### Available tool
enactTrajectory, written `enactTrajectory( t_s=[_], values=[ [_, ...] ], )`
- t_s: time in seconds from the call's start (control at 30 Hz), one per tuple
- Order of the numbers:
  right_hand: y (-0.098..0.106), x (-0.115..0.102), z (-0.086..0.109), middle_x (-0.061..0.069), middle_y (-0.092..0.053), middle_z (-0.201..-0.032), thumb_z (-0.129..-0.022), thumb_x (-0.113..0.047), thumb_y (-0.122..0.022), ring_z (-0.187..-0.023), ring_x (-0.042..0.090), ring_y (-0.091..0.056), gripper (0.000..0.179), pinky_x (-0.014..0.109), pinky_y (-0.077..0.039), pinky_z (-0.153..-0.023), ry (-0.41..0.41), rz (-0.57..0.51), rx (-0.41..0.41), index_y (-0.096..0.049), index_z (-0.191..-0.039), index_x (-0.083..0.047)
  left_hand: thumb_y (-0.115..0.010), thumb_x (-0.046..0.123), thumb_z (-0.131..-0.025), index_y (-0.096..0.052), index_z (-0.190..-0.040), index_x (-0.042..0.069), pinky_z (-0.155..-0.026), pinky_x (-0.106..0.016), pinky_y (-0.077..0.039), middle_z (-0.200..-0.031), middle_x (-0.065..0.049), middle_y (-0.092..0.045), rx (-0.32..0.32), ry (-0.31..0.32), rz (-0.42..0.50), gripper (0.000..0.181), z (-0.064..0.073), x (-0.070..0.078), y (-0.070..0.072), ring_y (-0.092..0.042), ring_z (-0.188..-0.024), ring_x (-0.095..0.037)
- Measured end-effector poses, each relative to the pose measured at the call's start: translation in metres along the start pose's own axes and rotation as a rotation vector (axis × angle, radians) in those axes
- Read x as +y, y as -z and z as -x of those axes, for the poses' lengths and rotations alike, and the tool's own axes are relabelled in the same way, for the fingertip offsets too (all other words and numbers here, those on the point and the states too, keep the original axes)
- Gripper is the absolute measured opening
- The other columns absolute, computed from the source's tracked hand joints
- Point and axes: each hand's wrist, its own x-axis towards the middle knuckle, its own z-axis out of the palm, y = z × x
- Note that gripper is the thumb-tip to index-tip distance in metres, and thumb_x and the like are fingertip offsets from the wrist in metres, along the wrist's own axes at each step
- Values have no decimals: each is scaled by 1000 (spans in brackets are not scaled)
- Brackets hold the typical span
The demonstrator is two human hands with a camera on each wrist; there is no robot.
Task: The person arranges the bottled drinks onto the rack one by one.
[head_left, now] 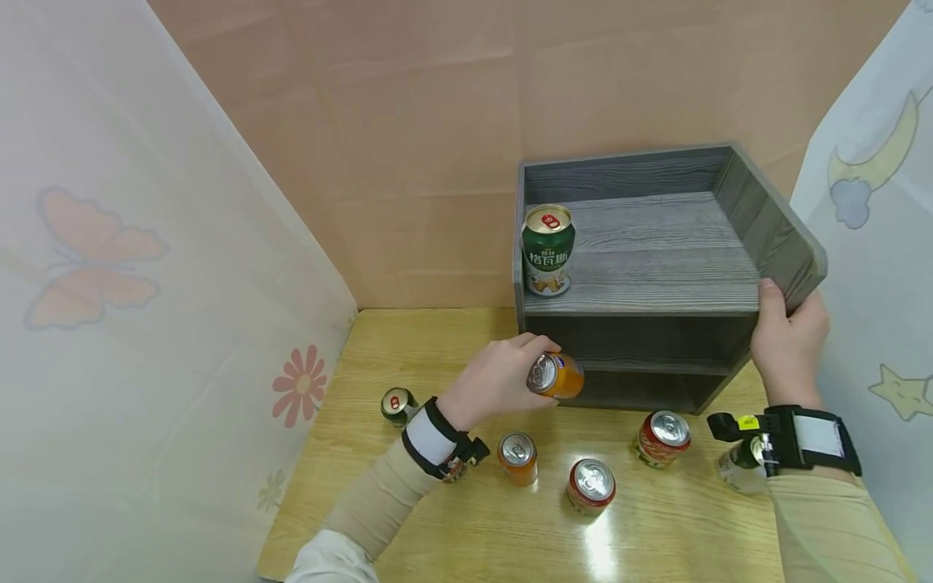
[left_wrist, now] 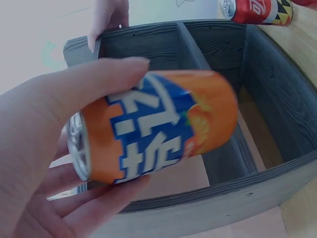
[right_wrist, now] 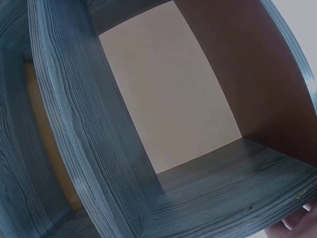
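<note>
My left hand [head_left: 503, 380] grips an orange soda can [head_left: 564, 377] tipped on its side in front of the grey wooden shelf [head_left: 641, 314]. In the left wrist view, the thumb lies over the can's blue and white label [left_wrist: 148, 124], with fingers beneath it. At the shelf's right side, my right hand [head_left: 790, 344] holds the wall, thumb on the near face; only some fingertips [right_wrist: 297, 223] show in the right wrist view. A green can [head_left: 548, 249] stands upright on the shelf's top, at the left end. Below are two compartments, open at the front.
On the wooden table [head_left: 466, 534] stand another orange can [head_left: 517, 458], two red cans [head_left: 591, 486] [head_left: 662, 439], a green can [head_left: 398, 406] at left and a green and white can [head_left: 742, 465] by my right wrist. Hanging sheets [head_left: 182, 324] enclose the table.
</note>
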Motion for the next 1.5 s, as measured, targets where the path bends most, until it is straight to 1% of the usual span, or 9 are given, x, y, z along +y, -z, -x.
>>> enactTrajectory(
  t_s=[0.23, 0.4, 0.5, 0.6, 0.77, 0.9, 1.1, 1.33, 1.5],
  values=[
    [-2, 1, -1, -19, -49, -99, -108, -37, -44, -89, 2, -44, 20, 25, -32, -76, 26, 9, 19, -57, -121, -29, -93, 35, -75, -62, -133, 10, -82, -23, -54, -126, -4, -65, 74, -17, -81, 71, -4, 7, -6, -68, -102, -16],
    [-2, 1, -1, -18, -49, -98, -108, -38, -45, -89, 2, -44, 19, 26, -32, -76, 24, 5, 21, -57, -119, -30, -91, 35, -78, -61, -137, 10, -88, -27, -53, -132, -7, -62, 131, -43, -164, 70, -9, 9, -13, -65, -111, -20],
    [-2, 1, -1, -17, -50, -98, -107, -39, -46, -89, 3, -44, 19, 26, -31, -76, 14, 3, 20, -58, -118, -29, -89, 35, -80, -60, -138, 10, -88, -30, -55, -135, -9, -61, 169, -66, -232, 69, -12, 9, -20, -64, -113, -24],
    [-1, 1, -1, -16, -50, -99, -107, -41, -46, -91, 3, -45, 21, 26, -32, -78, 0, 5, 14, -58, -119, -29, -89, 34, -80, -60, -138, 10, -86, -31, -56, -136, -11, -60, 203, -75, -290, 68, -15, 9, -26, -64, -112, -25],
    [-1, 0, 0, -14, -50, -100, -107, -41, -45, -92, 4, -44, 23, 27, -31, -78, 1, -5, 6, -58, -121, -27, -89, 32, -80, -61, -136, 11, -82, -31, -57, -132, -10, -62, 257, -72, -348, 66, -20, 10, -36, -65, -108, -25],
    [-1, 1, 0, -13, -50, -99, -107, -41, -45, -90, 4, -44, 22, 27, -31, -77, 10, -5, 12, -58, -118, -28, -89, 33, -80, -61, -135, 10, -78, -31, -58, -130, -10, -63, 280, -53, -373, 66, -22, 12, -41, -65, -106, -25],
    [-1, 1, -1, -14, -50, -99, -107, -41, -45, -89, 4, -44, 22, 28, -31, -75, 1, -3, 9, -58, -119, -28, -89, 37, -79, -60, -135, 10, -76, -31, -58, -127, -9, -63, 294, 5, -401, 69, -26, 15, -46, -66, -104, -24],
    [-1, 2, -2, -17, -50, -100, -107, -40, -45, -90, 3, -45, 20, 26, -32, -77, -7, -2, 11, -57, -119, -30, -91, 39, -77, -60, -134, 6, -72, -28, -58, -120, -7, -64, 294, 47, -398, 73, -29, 16, -46, -66, -95, -22],
    [-1, 1, -2, -18, -49, -99, -107, -40, -44, -91, 2, -44, 20, 26, -32, -78, -8, 0, 12, -57, -120, -30, -92, 39, -76, -62, -132, 7, -69, -28, -58, -116, -7, -65, 294, 74, -392, 72, -31, 16, -46, -67, -91, -22]
  ],
)
